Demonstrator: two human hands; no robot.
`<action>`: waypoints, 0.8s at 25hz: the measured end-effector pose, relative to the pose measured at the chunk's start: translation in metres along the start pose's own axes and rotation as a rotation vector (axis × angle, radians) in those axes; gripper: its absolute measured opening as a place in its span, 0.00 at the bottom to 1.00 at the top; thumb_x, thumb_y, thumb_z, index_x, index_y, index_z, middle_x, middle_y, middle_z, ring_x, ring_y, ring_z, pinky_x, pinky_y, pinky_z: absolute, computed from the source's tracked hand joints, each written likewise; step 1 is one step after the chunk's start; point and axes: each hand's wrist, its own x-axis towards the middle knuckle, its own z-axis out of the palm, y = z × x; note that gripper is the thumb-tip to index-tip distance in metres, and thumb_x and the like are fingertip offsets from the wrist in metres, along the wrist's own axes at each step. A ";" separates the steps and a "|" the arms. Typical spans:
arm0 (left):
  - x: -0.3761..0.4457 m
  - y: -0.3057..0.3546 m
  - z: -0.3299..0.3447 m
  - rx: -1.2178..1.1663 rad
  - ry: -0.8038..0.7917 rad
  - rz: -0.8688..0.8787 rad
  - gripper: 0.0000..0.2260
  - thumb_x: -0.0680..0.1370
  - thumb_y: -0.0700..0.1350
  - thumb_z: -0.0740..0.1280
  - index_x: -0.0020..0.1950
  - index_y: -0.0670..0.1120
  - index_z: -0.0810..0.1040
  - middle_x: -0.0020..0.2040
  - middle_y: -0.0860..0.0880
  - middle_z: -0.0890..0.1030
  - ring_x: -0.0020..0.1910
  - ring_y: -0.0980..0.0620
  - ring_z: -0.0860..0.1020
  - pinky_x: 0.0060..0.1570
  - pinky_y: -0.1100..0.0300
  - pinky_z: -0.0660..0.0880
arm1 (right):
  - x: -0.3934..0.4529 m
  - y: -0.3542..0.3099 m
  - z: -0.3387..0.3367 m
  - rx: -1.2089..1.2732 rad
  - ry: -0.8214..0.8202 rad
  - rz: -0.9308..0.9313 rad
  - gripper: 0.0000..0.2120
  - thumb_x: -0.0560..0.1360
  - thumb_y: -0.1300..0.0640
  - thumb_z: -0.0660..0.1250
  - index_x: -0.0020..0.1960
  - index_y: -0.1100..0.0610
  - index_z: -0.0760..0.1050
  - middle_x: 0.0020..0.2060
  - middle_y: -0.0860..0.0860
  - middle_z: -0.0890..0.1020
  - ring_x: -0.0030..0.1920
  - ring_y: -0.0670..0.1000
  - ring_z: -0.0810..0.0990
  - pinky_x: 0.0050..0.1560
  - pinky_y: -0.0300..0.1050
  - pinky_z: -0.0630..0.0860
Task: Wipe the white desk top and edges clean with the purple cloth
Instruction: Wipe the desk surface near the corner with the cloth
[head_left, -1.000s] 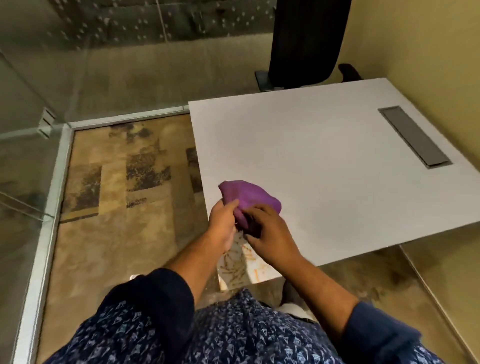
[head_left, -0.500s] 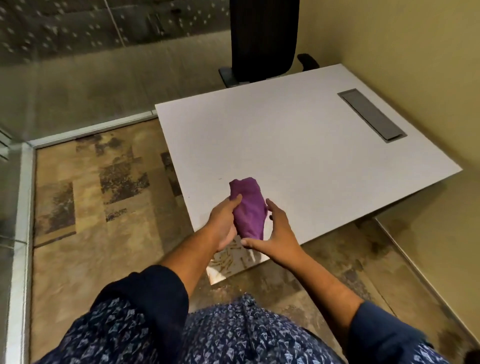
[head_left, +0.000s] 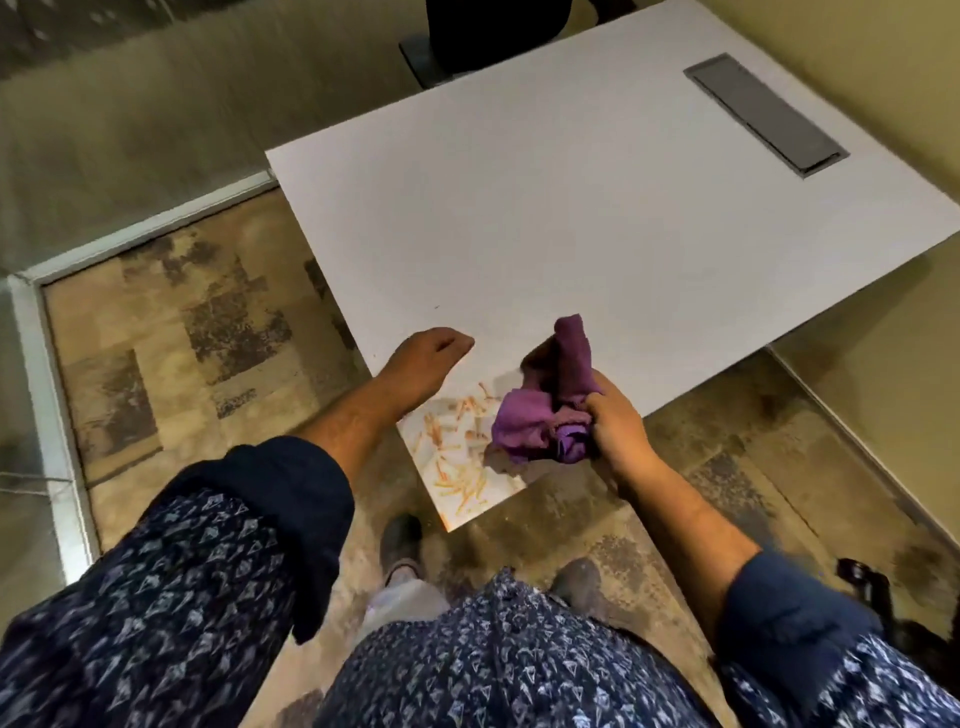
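The white desk (head_left: 571, 218) fills the upper right of the head view. Orange crumb-like marks (head_left: 457, 447) lie scattered on its near corner. My right hand (head_left: 613, 415) grips the bunched purple cloth (head_left: 540, 415) just above that corner, with one end of the cloth sticking up. My left hand (head_left: 426, 358) hovers over the desk's left edge, fingers loosely curled, holding nothing.
A grey cable hatch (head_left: 763, 111) is set into the desk near the wall. A black office chair (head_left: 478, 31) stands behind the far edge. A yellow wall runs along the right. A glass partition with a metal frame (head_left: 47, 364) borders the patterned floor on the left.
My left hand has let go of the cloth and moved left. My right hand now holds the cloth alone, shifted right. The view has tilted down, showing the orange marks.
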 end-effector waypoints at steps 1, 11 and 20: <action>0.014 -0.018 -0.010 0.085 0.004 0.010 0.15 0.85 0.55 0.65 0.65 0.48 0.84 0.65 0.50 0.83 0.65 0.47 0.80 0.62 0.55 0.74 | 0.003 0.001 0.001 -0.072 0.065 -0.042 0.15 0.81 0.66 0.56 0.57 0.58 0.79 0.43 0.53 0.84 0.42 0.46 0.82 0.41 0.38 0.77; 0.146 -0.161 -0.055 0.833 -0.271 0.469 0.28 0.87 0.54 0.62 0.86 0.49 0.61 0.88 0.48 0.55 0.87 0.44 0.51 0.84 0.41 0.49 | 0.058 0.129 0.085 -1.067 0.066 0.059 0.35 0.82 0.42 0.50 0.87 0.52 0.55 0.87 0.54 0.52 0.86 0.62 0.51 0.81 0.74 0.55; 0.157 -0.196 -0.049 0.909 -0.089 0.737 0.30 0.83 0.56 0.55 0.84 0.45 0.65 0.86 0.44 0.62 0.85 0.39 0.59 0.82 0.38 0.54 | 0.103 0.133 0.077 -1.243 0.196 -0.046 0.31 0.85 0.34 0.46 0.86 0.38 0.46 0.87 0.45 0.44 0.86 0.58 0.40 0.79 0.80 0.41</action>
